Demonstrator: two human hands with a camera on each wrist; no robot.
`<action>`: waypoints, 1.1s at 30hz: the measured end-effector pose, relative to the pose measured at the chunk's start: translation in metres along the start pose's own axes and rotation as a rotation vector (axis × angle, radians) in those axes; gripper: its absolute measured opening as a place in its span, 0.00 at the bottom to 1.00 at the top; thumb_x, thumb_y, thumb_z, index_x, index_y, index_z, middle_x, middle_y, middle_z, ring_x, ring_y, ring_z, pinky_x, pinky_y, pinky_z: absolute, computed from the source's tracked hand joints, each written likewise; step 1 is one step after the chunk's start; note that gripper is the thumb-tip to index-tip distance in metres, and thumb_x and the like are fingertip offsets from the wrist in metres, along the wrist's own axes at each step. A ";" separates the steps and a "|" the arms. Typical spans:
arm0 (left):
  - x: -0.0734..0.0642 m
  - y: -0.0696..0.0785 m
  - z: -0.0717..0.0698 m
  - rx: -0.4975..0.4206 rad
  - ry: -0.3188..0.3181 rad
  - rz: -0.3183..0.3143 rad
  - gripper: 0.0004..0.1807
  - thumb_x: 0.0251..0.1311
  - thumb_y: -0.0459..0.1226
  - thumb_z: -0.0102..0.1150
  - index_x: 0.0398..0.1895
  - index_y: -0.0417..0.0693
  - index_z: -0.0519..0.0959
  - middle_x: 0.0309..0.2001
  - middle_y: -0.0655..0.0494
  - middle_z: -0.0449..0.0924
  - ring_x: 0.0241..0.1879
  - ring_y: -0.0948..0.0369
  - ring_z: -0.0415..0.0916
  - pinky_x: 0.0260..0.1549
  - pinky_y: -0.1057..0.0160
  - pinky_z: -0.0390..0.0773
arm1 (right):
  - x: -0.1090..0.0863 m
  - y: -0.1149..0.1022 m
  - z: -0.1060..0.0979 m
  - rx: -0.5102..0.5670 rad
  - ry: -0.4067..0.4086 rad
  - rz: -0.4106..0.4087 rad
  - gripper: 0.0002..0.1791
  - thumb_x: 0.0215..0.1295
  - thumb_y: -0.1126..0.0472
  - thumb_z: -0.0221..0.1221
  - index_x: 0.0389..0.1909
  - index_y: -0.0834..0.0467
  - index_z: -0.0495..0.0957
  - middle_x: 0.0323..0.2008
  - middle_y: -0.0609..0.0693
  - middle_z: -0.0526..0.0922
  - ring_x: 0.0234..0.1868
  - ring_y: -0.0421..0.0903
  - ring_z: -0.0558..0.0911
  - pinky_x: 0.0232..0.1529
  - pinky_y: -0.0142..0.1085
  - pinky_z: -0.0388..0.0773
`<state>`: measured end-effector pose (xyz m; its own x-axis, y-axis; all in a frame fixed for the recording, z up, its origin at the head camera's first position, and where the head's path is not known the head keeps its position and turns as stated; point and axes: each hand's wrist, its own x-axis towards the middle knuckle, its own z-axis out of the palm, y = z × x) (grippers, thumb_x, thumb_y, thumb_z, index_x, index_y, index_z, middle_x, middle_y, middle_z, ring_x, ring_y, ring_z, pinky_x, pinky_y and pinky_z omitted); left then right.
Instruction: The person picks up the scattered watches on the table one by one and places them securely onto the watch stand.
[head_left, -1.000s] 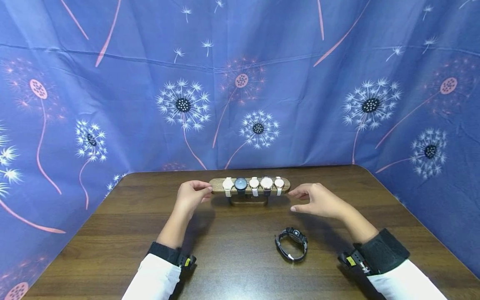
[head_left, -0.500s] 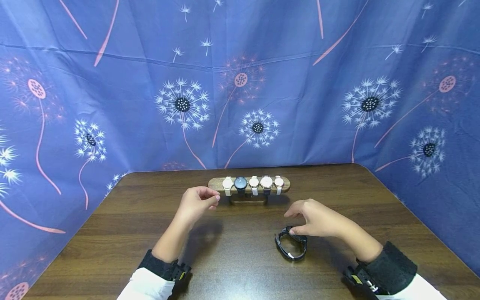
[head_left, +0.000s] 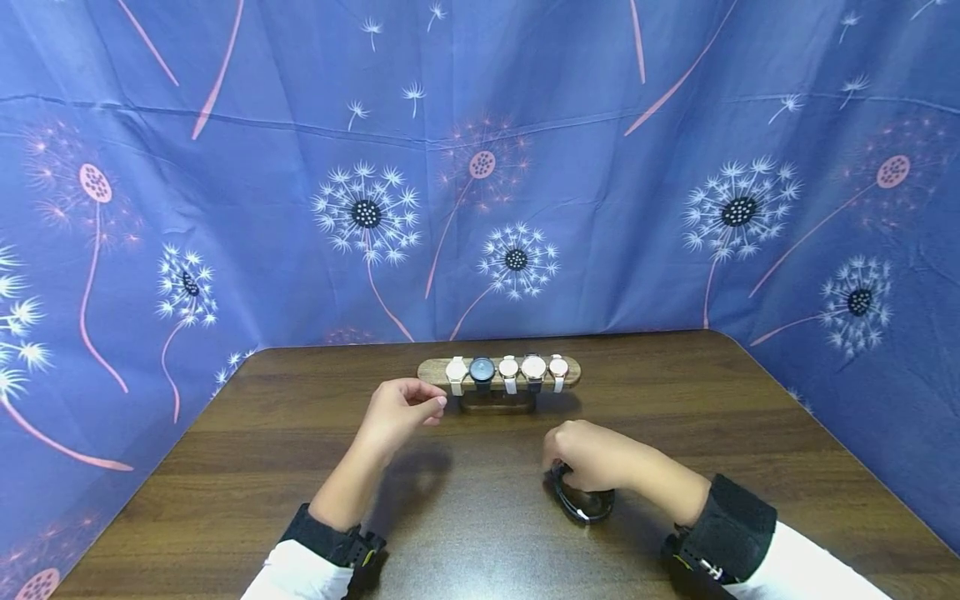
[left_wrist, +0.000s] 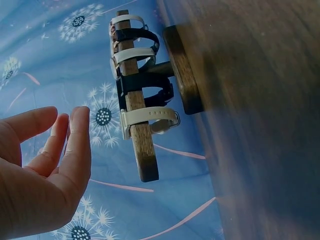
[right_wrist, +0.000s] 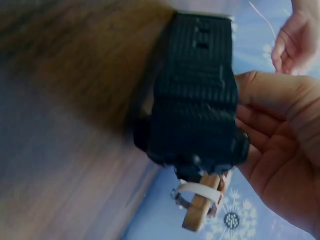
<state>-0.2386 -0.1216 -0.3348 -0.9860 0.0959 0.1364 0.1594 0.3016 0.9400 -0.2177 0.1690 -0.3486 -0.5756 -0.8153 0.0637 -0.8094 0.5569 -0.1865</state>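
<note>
A black wristwatch [head_left: 577, 510] with a thick ribbed strap lies on the table, its strap closed in a loop. My right hand [head_left: 588, 454] pinches its upper side; the fingers cover most of the case. In the right wrist view the thumb presses the edge of the black watch [right_wrist: 200, 95], and the other fingertips are hidden behind it. My left hand [head_left: 393, 412] hovers near the left end of a wooden watch stand [head_left: 431, 370], fingers loosely bent. The left wrist view shows that hand [left_wrist: 47, 172] holding nothing, apart from the stand.
Several watches hang in a row on the stand, among them a cream one [head_left: 456, 372] and a dark-dialled one [head_left: 482, 369]. The brown wooden table [head_left: 480, 550] ends at a blue dandelion-print curtain [head_left: 600, 208].
My right hand has come from the stand's right end down to the black watch and taken hold of it. My left hand has drawn off the stand's left end, slightly right and nearer.
</note>
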 end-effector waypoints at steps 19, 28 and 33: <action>0.002 0.001 -0.001 -0.030 0.005 -0.016 0.04 0.58 0.27 0.63 0.35 0.31 0.83 0.29 0.48 0.84 0.27 0.54 0.84 0.36 0.56 0.85 | 0.008 -0.002 -0.003 -0.119 0.062 -0.087 0.12 0.43 0.75 0.69 0.24 0.55 0.83 0.27 0.41 0.82 0.31 0.38 0.81 0.35 0.28 0.79; -0.001 0.000 0.004 -0.053 -0.035 0.005 0.03 0.58 0.26 0.62 0.34 0.31 0.82 0.31 0.47 0.84 0.28 0.57 0.83 0.37 0.54 0.84 | 0.010 -0.002 -0.010 -0.108 0.321 -0.204 0.13 0.43 0.76 0.70 0.26 0.57 0.81 0.30 0.44 0.81 0.32 0.39 0.81 0.36 0.30 0.80; -0.004 0.004 0.012 0.004 -0.152 0.057 0.08 0.58 0.29 0.65 0.39 0.32 0.83 0.34 0.48 0.85 0.32 0.57 0.83 0.37 0.56 0.84 | 0.016 -0.005 -0.014 -0.126 0.477 -0.256 0.14 0.43 0.76 0.70 0.29 0.59 0.81 0.33 0.47 0.83 0.36 0.42 0.83 0.41 0.31 0.81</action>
<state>-0.2340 -0.1096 -0.3355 -0.9566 0.2551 0.1409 0.2158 0.2948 0.9309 -0.2245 0.1553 -0.3331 -0.3237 -0.7812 0.5338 -0.9213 0.3887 0.0103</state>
